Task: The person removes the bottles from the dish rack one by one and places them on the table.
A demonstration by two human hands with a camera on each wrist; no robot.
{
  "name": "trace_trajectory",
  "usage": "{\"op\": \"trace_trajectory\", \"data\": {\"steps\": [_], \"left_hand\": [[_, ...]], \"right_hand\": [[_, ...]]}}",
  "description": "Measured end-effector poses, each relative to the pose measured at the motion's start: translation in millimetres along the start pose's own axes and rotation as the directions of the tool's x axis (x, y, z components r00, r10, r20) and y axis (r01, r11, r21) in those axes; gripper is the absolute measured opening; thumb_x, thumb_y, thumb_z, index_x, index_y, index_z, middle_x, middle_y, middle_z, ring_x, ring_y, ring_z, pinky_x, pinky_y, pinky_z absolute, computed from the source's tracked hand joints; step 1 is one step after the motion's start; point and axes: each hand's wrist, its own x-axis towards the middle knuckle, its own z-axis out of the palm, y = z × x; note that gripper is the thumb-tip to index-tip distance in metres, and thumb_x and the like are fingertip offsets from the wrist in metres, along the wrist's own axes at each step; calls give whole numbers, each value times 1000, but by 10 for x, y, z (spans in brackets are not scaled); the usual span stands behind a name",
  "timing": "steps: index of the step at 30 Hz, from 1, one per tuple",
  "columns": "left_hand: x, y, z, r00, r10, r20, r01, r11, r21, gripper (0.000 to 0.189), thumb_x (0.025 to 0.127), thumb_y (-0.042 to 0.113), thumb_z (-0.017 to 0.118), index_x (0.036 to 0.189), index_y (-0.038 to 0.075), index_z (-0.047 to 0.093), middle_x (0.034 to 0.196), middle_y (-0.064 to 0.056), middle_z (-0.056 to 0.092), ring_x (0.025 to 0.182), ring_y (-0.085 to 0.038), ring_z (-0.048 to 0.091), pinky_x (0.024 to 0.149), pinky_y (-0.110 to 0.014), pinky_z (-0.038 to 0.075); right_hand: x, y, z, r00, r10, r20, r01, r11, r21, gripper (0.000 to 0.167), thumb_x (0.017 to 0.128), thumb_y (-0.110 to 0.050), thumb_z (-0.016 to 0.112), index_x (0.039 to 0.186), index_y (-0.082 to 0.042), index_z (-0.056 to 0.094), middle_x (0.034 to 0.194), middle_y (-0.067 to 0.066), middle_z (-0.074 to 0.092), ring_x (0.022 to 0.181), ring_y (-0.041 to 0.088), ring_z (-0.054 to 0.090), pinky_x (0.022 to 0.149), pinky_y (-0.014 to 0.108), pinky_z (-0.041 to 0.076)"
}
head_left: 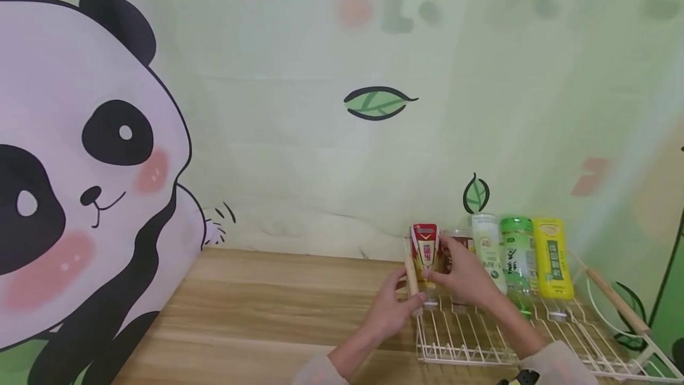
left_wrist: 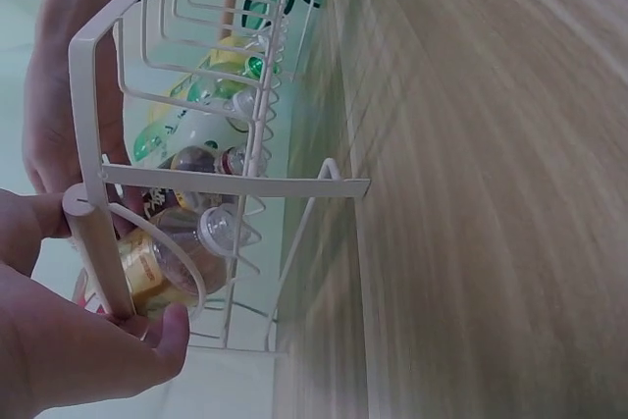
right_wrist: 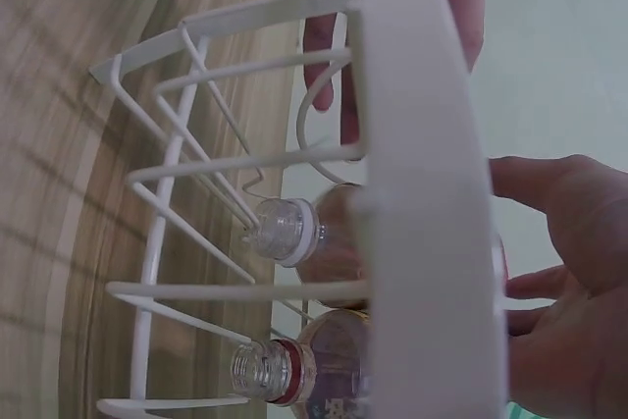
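Observation:
A wire dish rack [head_left: 470,355] with wooden handles stands on the table and holds upside-down bottles. My left hand [head_left: 390,308] grips the rack's left wooden handle [left_wrist: 98,252], with the thumb below it and fingers behind. Leftmost in the rack is a bottle with a red and yellow label [head_left: 426,242], its clear neck [right_wrist: 285,231] pointing down. My right hand [head_left: 467,272] holds this bottle, thumb on its front and fingers at its right side. Beside it, partly hidden by the right hand, is a dark-labelled bottle [head_left: 461,236]; its open neck [right_wrist: 263,372] shows in the right wrist view.
Further right in the rack stand a pale green bottle [head_left: 485,233], a green bottle [head_left: 515,236] and a yellow bottle [head_left: 551,254]. Another wooden handle [head_left: 614,299] is on the rack's right end. The wood-grain table [head_left: 283,308] meets a panda-printed backdrop [head_left: 278,135].

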Motion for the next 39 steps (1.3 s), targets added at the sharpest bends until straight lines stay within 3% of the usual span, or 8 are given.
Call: {"op": "trace_trajectory", "data": {"steps": [6,18,25,39], "left_hand": [[14,1,-16,1000,-12,8,12,1000,-5,77,95,21,79,160,7,41,156,-27,46,120,-41,64,98,-53,59],[-8,6,-19,1000,-3,14,3,1000,-7,76,96,23,78,161,12,41,160,-23,43,137,-46,52,103,-59,55],[-25,-16,-18,1000,-1,8,1,1000,-18,75,95,22,79,160,11,42,158,-23,45,139,-45,50,102,-56,56],[-14,22,-27,999,34,20,-34,999,0,74,96,21,77,160,7,43,159,-23,43,144,-44,46,107,-58,52]], "right_hand": [[30,-1,29,1000,17,21,-15,998,-65,88,93,-26,84,157,11,35,152,35,49,138,53,50,109,67,46],[60,20,76,999,-24,-27,20,988,-156,88,88,-22,89,152,13,40,140,34,58,128,51,59,103,63,53],[43,26,184,998,-57,-31,46,959,-280,98,86,-25,90,155,17,33,140,39,56,127,52,58,103,64,52],[88,-1,229,995,-67,-77,33,927,-373,105,81,-30,95,152,17,34,132,38,60,114,50,66,92,59,59]]}}
